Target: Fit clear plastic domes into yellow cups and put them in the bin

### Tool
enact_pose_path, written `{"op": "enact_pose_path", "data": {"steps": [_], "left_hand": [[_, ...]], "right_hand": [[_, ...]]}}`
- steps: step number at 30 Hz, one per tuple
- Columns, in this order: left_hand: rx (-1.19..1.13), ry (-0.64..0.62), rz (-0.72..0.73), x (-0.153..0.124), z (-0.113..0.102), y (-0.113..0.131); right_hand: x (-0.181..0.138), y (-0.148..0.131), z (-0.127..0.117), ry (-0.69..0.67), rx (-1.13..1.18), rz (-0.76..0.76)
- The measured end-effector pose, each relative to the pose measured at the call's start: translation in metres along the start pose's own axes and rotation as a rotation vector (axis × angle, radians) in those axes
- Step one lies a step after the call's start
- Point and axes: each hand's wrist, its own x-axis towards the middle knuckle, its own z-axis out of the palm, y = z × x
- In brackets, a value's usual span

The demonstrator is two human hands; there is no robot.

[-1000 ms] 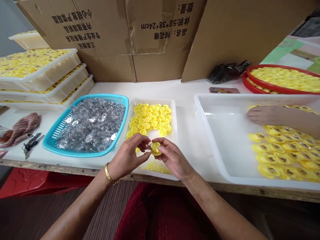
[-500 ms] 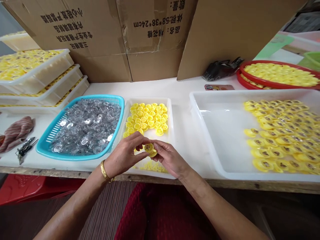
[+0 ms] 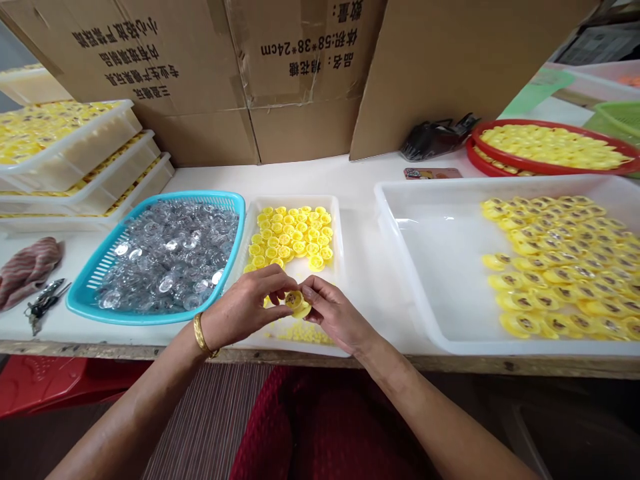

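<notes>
My left hand (image 3: 250, 303) and my right hand (image 3: 335, 313) meet over the near end of a small white tray (image 3: 343, 220). Both pinch one small yellow round piece (image 3: 296, 301) between their fingertips; a dark patch shows in its middle. Behind it in the tray lie several loose yellow pieces (image 3: 293, 237). A gold bangle (image 3: 201, 335) circles my left wrist. Left of the tray stands a turquoise basket (image 3: 100, 267) heaped with clear plastic discs (image 3: 173, 253).
A large white bin (image 3: 425, 267) at the right holds rows of finished yellow pieces (image 3: 555, 267). Red round trays (image 3: 550, 143) of yellow parts stand behind it. Stacked white trays (image 3: 75, 160), a cloth (image 3: 27, 267), keys (image 3: 43, 303) at left; cardboard boxes (image 3: 300, 73) behind.
Another person's hand in the large white bin one second ago is gone. My view has shifted a little; my hands keep pinching the yellow piece, now turned so its dark middle shows.
</notes>
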Motion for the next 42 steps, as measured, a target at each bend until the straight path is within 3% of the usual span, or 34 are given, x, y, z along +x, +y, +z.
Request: {"op": "enact_pose_path", "data": {"steps": [12,18,25,28,31,33,37,42], "left_hand": [[0.064,-0.080,0.048,0.002,-0.005,0.003],[-0.011,-0.021,0.037,-0.001,0.001,0.000],[-0.081,0.041,0.012,-0.003,0.013,-0.002],[-0.181,0.113,-0.092,-0.004,0.022,-0.002],[-0.331,0.218,-0.317,-0.006,0.034,-0.004],[-0.408,0.204,-0.411,-0.006,0.041,-0.005],[-0.595,0.120,-0.469,-0.003,0.051,-0.006],[-0.727,0.210,-0.484,-0.001,0.053,-0.004]], "right_hand": [[0.001,0.001,0.000,-0.003,-0.058,0.020],[-0.001,0.000,-0.002,-0.020,-0.033,-0.010],[-0.003,0.002,-0.002,-0.009,-0.187,-0.060],[-0.004,0.001,0.001,0.048,-0.213,-0.093],[-0.004,0.000,0.003,0.137,-0.294,-0.166],[-0.005,0.002,0.004,0.155,-0.333,-0.217],[-0.005,0.010,0.003,0.165,-0.378,-0.326],[-0.006,0.011,0.001,0.181,-0.447,-0.329]]}}
